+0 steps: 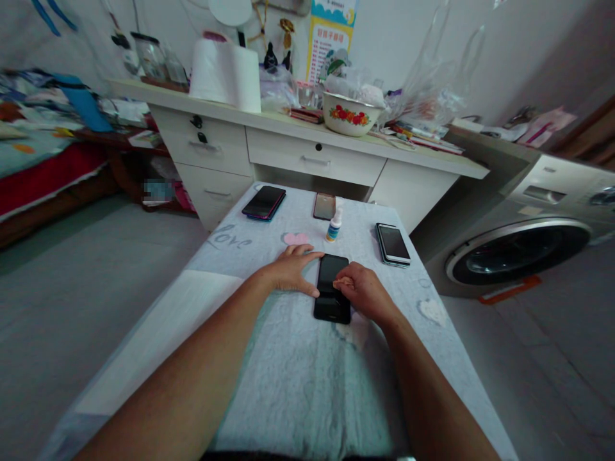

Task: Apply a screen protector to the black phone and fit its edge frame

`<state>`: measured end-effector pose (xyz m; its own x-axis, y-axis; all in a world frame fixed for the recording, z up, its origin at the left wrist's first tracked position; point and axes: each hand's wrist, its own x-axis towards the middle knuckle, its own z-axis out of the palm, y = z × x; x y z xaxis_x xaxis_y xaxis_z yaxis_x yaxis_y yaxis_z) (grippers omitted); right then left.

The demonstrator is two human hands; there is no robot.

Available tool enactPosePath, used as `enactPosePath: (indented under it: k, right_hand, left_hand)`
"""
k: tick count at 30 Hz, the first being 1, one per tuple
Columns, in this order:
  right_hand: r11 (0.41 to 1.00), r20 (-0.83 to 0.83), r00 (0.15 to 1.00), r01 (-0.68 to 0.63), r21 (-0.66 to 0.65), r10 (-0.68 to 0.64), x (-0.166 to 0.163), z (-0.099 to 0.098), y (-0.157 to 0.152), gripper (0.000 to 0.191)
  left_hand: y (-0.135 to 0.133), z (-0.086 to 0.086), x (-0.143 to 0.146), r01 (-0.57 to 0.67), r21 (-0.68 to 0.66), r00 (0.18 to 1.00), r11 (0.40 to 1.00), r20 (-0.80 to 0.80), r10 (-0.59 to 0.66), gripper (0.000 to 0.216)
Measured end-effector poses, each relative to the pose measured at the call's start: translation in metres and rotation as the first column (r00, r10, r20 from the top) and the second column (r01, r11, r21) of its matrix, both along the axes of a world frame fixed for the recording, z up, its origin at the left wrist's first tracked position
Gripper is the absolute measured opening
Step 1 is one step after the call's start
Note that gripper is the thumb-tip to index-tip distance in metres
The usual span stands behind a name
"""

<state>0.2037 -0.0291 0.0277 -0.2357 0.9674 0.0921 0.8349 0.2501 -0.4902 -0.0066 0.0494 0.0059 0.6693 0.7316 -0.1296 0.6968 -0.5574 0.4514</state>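
Note:
A black smartphone (331,309) lies flat, screen up, on the cloth-covered table in front of me. My left hand (291,269) is open beside it, thumb and forefinger spread and touching its left edge. My right hand (362,288) is closed over the phone's right side, pinching a small crumpled orange-brown cloth (342,282) against the screen. Just beyond the phone stands a small white spray bottle (333,226) with a blue and yellow label.
Stacked phones (264,202) lie at the table's far left, and more stacked phones (394,244) lie at the right. Another phone (325,206) rests at the far edge. Behind stands a white desk (317,157) with a flowered bowl (350,115). A washing machine (523,218) is on the right.

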Motion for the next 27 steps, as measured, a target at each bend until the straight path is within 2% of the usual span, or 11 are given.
enactPosePath:
  k: [9,14,17,21,27]
  right_hand:
    - [0.961,0.02,0.968,0.244,0.127,-0.249,0.005,-0.01,0.02,0.016]
    - [0.942,0.057,0.95,0.293,0.162,-0.306,0.007,-0.015,0.026,0.019]
    - [0.961,0.07,0.965,0.242,0.132,-0.253,0.004,-0.013,0.024,0.017]
    - [0.991,0.081,0.989,0.116,0.061,-0.12,-0.003,-0.004,0.016,0.015]
    - [0.999,0.043,0.998,-0.051,-0.007,0.052,-0.01,0.003,0.003,0.014]
  left_hand:
    - [-0.004,0.004,0.003,-0.034,-0.003,0.999,0.999,-0.009,0.034,0.104]
    - [-0.004,0.002,0.003,-0.041,0.003,0.999,0.999,-0.003,0.041,0.105]
    - [-0.004,0.001,0.003,-0.041,0.002,0.999,0.999,-0.003,0.042,0.104]
    - [-0.005,0.003,0.004,-0.046,-0.007,0.999,0.999,-0.011,0.045,0.105]
    - [-0.004,0.002,0.003,-0.04,0.001,0.999,0.999,-0.002,0.04,0.101]
